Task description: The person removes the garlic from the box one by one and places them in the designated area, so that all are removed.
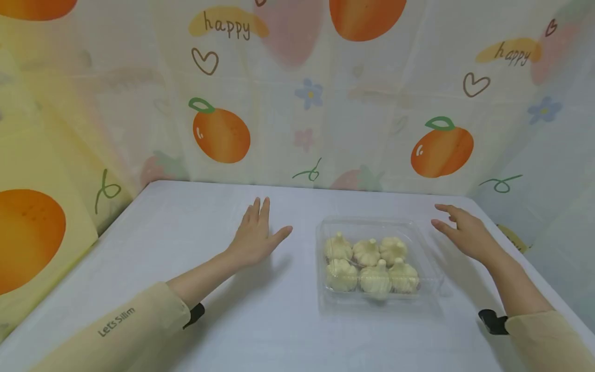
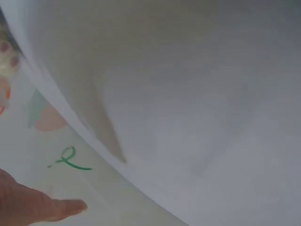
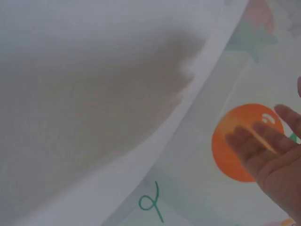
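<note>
A clear plastic box (image 1: 325,297) with several garlic bulbs (image 1: 375,278) inside sits right of the table's middle. To its left, my left hand (image 1: 251,243) is held above the white table with fingers straight and thumb spread, holding nothing. On the other side of the box my right hand (image 1: 465,232) hovers with fingers loosely bent and nothing in them. Neither hand touches the box. In the left wrist view part of the left hand (image 2: 35,207) shows at the lower left. The right wrist view has the right hand's fingers (image 3: 256,150) spread apart.
A white-covered table (image 1: 260,330) fills the lower view. Behind it hangs a curtain (image 1: 362,113) printed with oranges, hearts and flowers. A black band (image 1: 494,322) shows at the right sleeve, another (image 1: 195,314) at the left.
</note>
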Action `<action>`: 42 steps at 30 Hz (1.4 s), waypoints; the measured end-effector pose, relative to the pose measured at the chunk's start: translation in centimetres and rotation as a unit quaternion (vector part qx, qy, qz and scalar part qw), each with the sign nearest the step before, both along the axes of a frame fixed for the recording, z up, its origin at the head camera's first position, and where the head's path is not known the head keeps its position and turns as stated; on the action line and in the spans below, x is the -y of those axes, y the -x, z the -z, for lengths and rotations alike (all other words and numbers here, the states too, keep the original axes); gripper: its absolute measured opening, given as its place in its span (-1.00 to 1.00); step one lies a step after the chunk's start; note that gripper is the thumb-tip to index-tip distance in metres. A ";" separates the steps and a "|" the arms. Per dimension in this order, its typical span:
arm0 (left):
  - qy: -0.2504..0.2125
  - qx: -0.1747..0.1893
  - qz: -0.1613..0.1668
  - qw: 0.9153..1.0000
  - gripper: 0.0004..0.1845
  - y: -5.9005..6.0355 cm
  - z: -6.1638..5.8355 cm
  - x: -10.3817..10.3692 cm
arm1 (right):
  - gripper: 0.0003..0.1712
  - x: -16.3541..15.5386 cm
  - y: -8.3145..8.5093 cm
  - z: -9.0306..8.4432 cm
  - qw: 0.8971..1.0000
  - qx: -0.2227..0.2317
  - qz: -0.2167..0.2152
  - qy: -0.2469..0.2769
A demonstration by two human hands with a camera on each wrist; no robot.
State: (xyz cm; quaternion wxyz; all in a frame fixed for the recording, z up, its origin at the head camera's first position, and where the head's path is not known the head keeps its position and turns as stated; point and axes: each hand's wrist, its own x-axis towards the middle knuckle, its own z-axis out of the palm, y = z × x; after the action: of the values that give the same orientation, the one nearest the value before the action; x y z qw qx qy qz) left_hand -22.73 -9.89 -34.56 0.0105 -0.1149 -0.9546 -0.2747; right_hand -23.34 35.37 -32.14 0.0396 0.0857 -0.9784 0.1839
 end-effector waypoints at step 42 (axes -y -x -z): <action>-0.286 0.144 0.109 0.941 0.23 -6.5 0.3 -8.6 | -0.33 -0.3 1.6 2.2 0.908 0.221 -0.152 0.323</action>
State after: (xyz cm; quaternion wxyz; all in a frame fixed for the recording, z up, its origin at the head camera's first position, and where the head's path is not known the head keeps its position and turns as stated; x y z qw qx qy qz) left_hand -16.25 -1.26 -34.85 -0.1243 -0.1699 -0.8090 -0.5489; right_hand -24.97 35.63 -34.38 -0.1810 0.1728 -0.8243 0.5078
